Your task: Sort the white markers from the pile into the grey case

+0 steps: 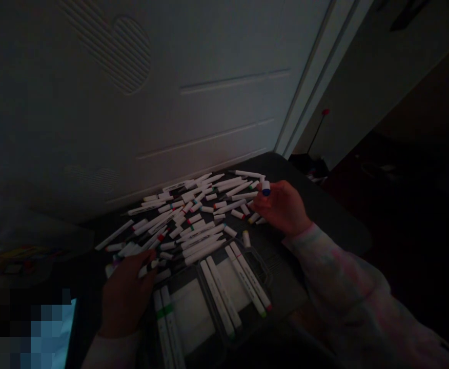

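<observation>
My right hand (284,207) is at the right edge of a pile of white markers (205,238), its fingers closed on a white marker cap (265,188) with a dark blue end. Low on the left, my left hand (128,292) is curled around a marker (147,268); only a short white end with a dark part shows past the fingers. Uncapped markers and loose caps with coloured ends lie mixed together between and beyond the hands. A clear plastic case (216,315) stands in front, with pairs of capped markers (245,279) lying in it.
The dark tabletop (335,220) ends at a rounded right edge. A pale panelled door (217,113) rises right behind the pile. Lower left is a lit screen (55,333), partly pixelated. Clear plastic wrapping (28,225) lies at the left. The room is dim.
</observation>
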The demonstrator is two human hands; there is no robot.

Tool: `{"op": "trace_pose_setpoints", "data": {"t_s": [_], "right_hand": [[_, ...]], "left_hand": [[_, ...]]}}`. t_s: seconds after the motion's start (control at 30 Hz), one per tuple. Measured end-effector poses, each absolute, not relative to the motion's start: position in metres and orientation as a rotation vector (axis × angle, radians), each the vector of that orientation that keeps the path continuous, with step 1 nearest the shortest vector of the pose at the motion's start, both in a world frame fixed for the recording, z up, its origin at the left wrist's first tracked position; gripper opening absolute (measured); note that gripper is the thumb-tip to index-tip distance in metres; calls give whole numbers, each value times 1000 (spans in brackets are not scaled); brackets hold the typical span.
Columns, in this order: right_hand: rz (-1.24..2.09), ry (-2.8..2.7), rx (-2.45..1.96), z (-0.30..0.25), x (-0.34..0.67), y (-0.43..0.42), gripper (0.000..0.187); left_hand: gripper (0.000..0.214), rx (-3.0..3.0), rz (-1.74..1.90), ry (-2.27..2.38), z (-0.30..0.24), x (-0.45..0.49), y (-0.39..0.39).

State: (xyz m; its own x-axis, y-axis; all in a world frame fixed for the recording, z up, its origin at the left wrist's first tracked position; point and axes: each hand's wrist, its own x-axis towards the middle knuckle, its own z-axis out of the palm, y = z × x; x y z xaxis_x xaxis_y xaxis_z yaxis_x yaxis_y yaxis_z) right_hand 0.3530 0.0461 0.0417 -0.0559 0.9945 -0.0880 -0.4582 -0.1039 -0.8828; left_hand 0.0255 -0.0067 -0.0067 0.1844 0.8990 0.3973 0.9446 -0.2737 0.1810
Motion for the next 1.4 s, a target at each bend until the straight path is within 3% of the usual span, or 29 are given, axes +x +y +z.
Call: {"op": "trace_pose_setpoints", "data": {"t_s": [0.27, 0.5, 0.87, 1.07, 1.2, 1.4], "right_hand": [[1568, -659, -816, 42, 356, 44, 15], [1424, -619, -846, 43, 360, 47, 12], [1035, -1065, -1139, 34, 382, 52, 11], [782, -1592, -1625, 31, 399, 49, 22], [812, -1835, -1718, 31, 409, 47, 29], [762, -1950, -1745, 27, 413, 46, 25]], "left_hand": [[19, -2347, -634, -1793, -6, 27, -6], [19, -2324, -673, -1804, -5, 28, -8], [21, -2364, -762, -1738, -2, 29, -6], [20, -2358, -802, -1797, -5, 28, -8], [20, -2380, -907, -1808, -7, 28, -8], [21, -2344, -986, -1836, -3, 31, -8]]}}
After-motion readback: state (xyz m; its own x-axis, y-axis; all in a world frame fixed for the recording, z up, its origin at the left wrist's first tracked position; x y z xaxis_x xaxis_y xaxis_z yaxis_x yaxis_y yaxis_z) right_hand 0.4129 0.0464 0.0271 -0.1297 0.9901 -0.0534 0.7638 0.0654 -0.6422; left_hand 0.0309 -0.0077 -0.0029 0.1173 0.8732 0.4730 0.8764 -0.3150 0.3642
